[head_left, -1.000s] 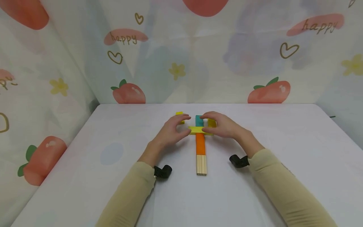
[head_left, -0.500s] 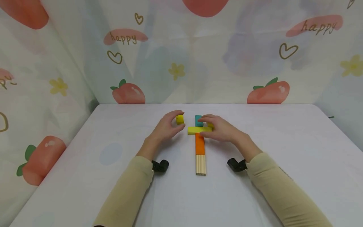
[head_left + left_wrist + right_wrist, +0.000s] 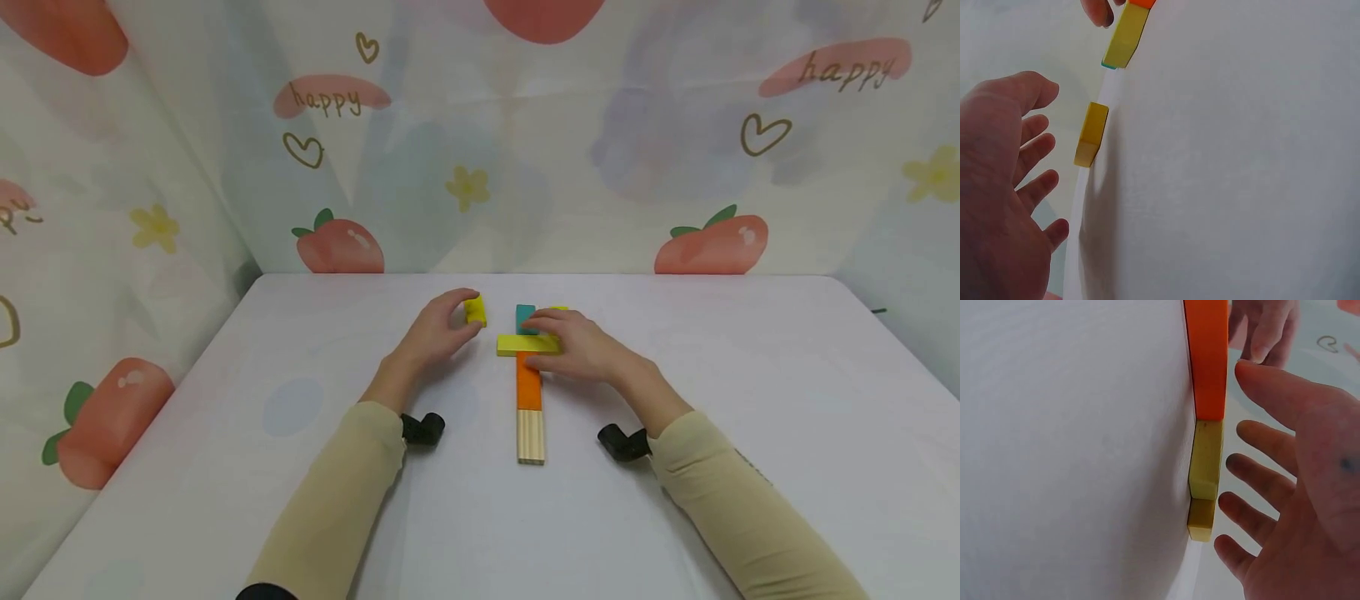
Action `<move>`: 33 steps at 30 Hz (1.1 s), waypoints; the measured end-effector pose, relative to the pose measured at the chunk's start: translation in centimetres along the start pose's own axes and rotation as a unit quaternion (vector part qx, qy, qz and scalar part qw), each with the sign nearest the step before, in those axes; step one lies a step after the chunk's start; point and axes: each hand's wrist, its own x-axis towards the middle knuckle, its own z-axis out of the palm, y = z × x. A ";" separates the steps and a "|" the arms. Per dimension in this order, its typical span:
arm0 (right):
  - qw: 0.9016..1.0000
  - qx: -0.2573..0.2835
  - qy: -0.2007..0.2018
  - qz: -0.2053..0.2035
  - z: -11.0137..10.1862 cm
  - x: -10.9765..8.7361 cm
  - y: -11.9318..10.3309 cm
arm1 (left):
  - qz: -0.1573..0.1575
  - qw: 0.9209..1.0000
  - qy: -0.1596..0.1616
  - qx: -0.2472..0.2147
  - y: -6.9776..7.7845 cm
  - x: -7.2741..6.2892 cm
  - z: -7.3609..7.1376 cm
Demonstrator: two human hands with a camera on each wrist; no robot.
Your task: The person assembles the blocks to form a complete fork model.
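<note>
My left hand (image 3: 433,333) is beside a small yellow block (image 3: 476,312), thumb and fingers spread apart around it. In the left wrist view a gap shows between the fingertips and that block. My right hand (image 3: 588,348) hovers over the right end of a long yellow block (image 3: 512,345), fingers parted and holding nothing. That long block lies crosswise between a teal block (image 3: 524,315) and an orange block (image 3: 528,387). A plain wooden block (image 3: 531,437) continues the line toward me. Another small yellow block (image 3: 1201,517) is mostly hidden behind my right hand in the head view.
The blocks lie on a white-covered table (image 3: 300,500), whose far edge meets a patterned cloth backdrop (image 3: 525,167). Black wrist-worn devices (image 3: 423,429) sit below each hand, at the sleeve cuffs.
My left hand has drawn away leftward from the long yellow block to the small yellow block. The right hand has shifted slightly left and nearer, covering more of the other small yellow block.
</note>
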 end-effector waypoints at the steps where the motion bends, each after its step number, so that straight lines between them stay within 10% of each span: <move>1: 1.000 -0.002 -0.001 0.001 0.0 -0.1 0.0 | -0.001 1.000 0.000 0.001 -0.1 0.1 0.0; 33: 0.999 -0.033 -0.023 0.011 0.1 -0.1 -0.3 | -0.032 0.999 -0.031 0.020 -1.4 2.0 -0.5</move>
